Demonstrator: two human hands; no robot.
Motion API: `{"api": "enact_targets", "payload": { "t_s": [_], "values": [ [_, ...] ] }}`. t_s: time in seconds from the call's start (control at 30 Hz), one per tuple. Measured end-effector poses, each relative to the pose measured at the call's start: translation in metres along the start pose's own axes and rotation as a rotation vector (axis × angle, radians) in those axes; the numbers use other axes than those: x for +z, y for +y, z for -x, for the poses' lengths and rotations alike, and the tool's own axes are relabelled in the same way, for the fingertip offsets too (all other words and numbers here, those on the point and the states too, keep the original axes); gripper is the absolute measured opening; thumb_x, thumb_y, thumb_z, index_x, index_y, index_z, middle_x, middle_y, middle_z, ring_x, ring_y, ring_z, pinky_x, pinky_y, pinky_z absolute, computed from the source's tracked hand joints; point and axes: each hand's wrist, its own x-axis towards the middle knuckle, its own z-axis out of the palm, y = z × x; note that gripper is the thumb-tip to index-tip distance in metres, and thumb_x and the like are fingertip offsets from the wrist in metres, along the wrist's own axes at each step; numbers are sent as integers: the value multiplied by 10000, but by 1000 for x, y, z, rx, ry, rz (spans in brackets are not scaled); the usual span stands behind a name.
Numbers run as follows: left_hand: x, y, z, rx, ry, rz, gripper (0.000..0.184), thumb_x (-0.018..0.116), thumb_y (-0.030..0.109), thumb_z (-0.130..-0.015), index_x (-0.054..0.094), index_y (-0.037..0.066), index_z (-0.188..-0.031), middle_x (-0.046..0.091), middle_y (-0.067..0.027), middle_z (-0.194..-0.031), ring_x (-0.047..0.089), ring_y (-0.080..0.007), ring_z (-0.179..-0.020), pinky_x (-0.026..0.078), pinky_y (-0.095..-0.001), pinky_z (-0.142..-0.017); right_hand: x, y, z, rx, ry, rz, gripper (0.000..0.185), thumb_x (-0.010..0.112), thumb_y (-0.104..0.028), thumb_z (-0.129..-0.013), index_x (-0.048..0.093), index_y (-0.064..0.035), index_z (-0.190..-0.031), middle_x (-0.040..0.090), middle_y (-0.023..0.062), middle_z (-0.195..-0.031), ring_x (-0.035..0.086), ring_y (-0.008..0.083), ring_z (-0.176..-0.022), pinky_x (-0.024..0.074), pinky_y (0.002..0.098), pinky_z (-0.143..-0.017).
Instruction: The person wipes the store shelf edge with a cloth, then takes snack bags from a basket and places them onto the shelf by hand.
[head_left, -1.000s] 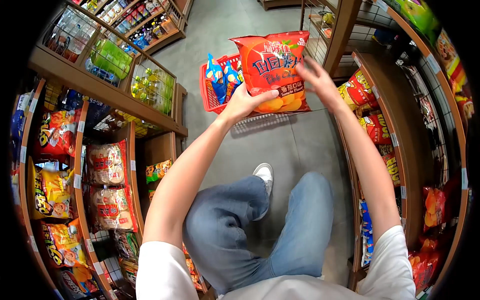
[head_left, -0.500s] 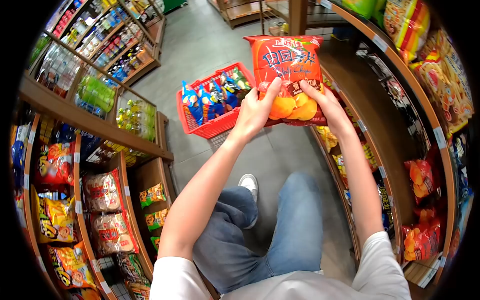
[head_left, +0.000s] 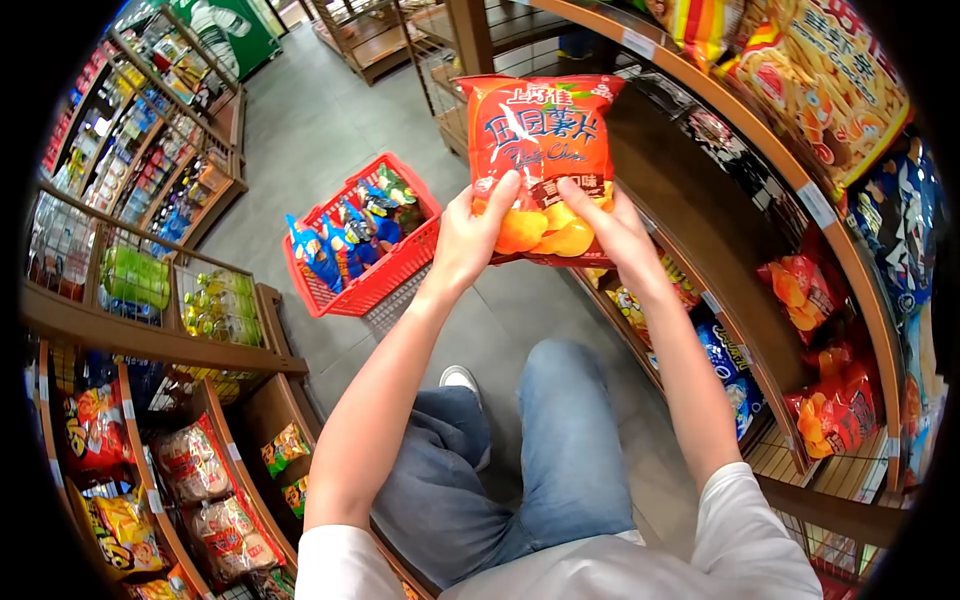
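Observation:
A red bag of potato chips (head_left: pixel 540 150) is held up in front of me, its printed front facing me. My left hand (head_left: pixel 470 235) grips its lower left side, thumb across the front. On the lower right side my right hand (head_left: pixel 620 230) is closed the same way; the fingers of both hands are mostly hidden behind the bag. To the left of the bag, a red shopping basket (head_left: pixel 385 285) stands on the grey floor. Several blue snack bags (head_left: pixel 335 250) and a dark green bag (head_left: pixel 398 188) lie in it.
On my right curves a brown shelf (head_left: pixel 690 180) with red chip bags (head_left: pixel 835 405) and large yellow snack bags (head_left: pixel 820 90). Packaged snacks (head_left: pixel 195 460) fill shelves at lower left. Bottle racks (head_left: pixel 160 150) stand farther off at upper left.
My view has turned to the right, so the basket and left shelves appear farther left. Both hands keep hold of the chip bag, which sits slightly farther left in view.

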Motion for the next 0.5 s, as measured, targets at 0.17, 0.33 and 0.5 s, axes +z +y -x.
{"api": "enact_targets", "payload": {
  "t_s": [0.17,0.33,0.5],
  "values": [
    [6,-15,-5,-140,17,-272,761,631,600,-908,543,-75,-1250,673,-202,-1155,647,-203,-1079,492,-327,-941,-23,45,-3,-23,37,99,597,650,-494,-943,601,5,-1267,684,153,-1181,653,208,-1083,509,351,-941],
    [19,9,4,-240,-267,-247,690,554,558,-973,526,-48,-1302,643,-137,-1225,618,-167,-1101,471,-298,-971,-40,26,34,157,88,396,709,522,-672,-924,679,-29,-1178,713,204,-1105,668,312,-1099,490,387,-945],
    [53,27,27,-162,-533,-389,502,491,369,-996,517,37,-1371,478,-195,-1279,435,-292,-1296,332,-382,-1117,-54,-9,99,-7,291,371,532,618,-477,-954,636,-4,-1196,726,176,-1047,693,273,-1015,511,380,-895]
  ]
}}
